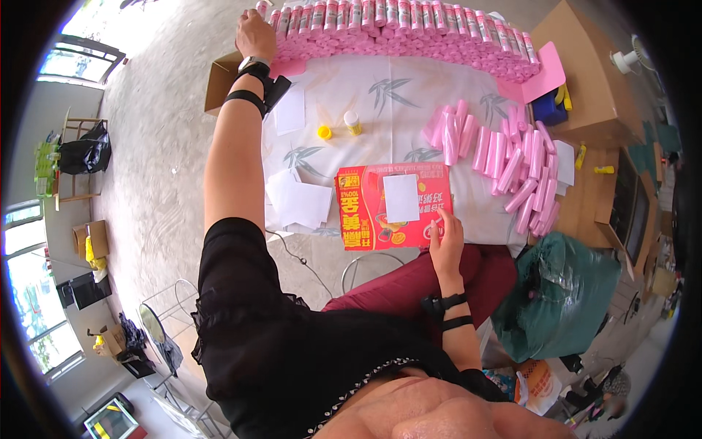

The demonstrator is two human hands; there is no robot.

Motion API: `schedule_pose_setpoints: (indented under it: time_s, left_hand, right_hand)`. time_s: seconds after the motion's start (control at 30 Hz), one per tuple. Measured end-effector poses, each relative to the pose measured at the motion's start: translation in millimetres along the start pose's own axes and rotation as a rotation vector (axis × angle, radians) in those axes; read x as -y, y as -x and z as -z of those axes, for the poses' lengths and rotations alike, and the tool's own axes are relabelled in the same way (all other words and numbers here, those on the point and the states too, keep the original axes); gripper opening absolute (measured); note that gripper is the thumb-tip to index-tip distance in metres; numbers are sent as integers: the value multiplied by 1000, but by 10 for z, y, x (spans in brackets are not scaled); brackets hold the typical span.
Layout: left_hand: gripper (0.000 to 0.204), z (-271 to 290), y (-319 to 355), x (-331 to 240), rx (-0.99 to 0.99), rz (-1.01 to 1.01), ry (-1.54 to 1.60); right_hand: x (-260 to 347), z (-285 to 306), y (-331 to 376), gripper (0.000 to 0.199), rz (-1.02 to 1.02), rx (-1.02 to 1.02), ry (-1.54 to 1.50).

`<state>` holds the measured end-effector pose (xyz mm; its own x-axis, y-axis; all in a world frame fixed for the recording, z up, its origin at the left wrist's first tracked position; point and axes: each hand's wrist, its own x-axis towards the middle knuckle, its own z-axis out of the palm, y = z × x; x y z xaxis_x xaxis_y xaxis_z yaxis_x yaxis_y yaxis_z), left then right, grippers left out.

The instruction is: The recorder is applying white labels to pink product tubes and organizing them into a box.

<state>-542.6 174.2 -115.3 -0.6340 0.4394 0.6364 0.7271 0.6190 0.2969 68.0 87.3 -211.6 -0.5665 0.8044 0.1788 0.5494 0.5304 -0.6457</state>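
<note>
My left hand (256,36) reaches to the far left end of a long stack of pink rolls (409,47), whose top row carries printed labels. Its fingers curl round one pink roll (261,6), mostly hidden by the hand. My right hand (447,245) rests at the right edge of a flat red and yellow cardboard piece (358,219), fingers apart and holding nothing. On that cardboard lies a small white paper (401,198), just left of my right fingertips. Farther back stands an uncapped glue stick (352,124), beside its yellow cap (325,132).
Loose white papers (301,201) lie on the left of the patterned tablecloth (380,77). Several unlabelled pink rolls (504,157) are heaped at the right. Cardboard boxes (585,73) stand beyond the table's right edge, and a green plastic bag (559,300) sits near my right side.
</note>
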Motion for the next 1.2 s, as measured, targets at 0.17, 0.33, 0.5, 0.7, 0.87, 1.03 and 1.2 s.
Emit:
schedule_pose_setpoints:
  time_s: [0.17, 0.33, 0.5, 0.7, 0.87, 1.03, 1.2]
  left_hand:
    - [29, -176, -15, 104, 53, -183, -184]
    - [21, -117, 108, 380, 151, -364, -264]
    - [24, 336, 311, 214, 124, -157, -31]
    - [30, 232, 534, 439, 254, -248, -39]
    - [28, 80, 610, 323, 249, -188, -37]
    - [29, -1, 445, 588, 251, -259, -66]
    - [27, 42, 662, 303, 182, -160, 22]
  right_hand:
    - [-107, -45, -40, 35, 7, -13, 10]
    - [-85, -87, -77, 34, -17, -7, -32]
    - [-151, -93, -71, 34, -35, -42, -37]
    - [-153, -127, -78, 33, -47, -51, -50]
    - [-194, -142, -26, 33, -72, -58, -43]
    - [-134, -153, -50, 34, -51, -50, -64]
    - [-182, -110, -52, 34, -51, -57, -57]
